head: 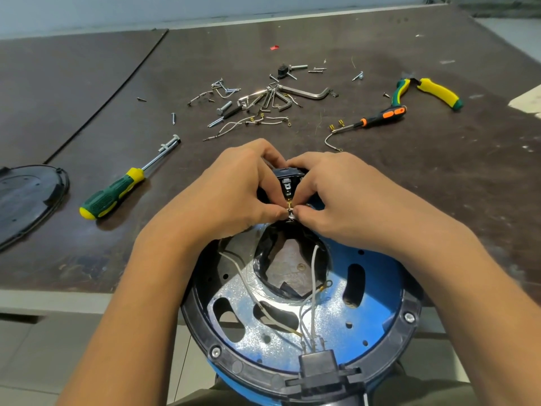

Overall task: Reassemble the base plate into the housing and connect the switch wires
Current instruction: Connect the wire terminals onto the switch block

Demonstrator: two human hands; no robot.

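The small brass clip (289, 205) is at the far edge of the round housing (407, 326), just below the black switch (288, 183). Both hands are close together there. The left hand (234, 191) and the right hand (342, 194) each pinch the clip with their fingertips.

The housing has its open side up and leans on the near edge of the table (439, 171). The shiny base plate (330, 323) lies inside it. White wires (313, 276) run across the plate to a black block (319, 367) at the near side of the housing.

Left of the housing lies a green and yellow screwdriver (114, 191). Farther left is a flat black cover (26, 200). Behind the housing is a heap of screws and bent keys (263, 98). Behind it to the right lie an orange and black screwdriver (380, 115) and pliers (427, 92).
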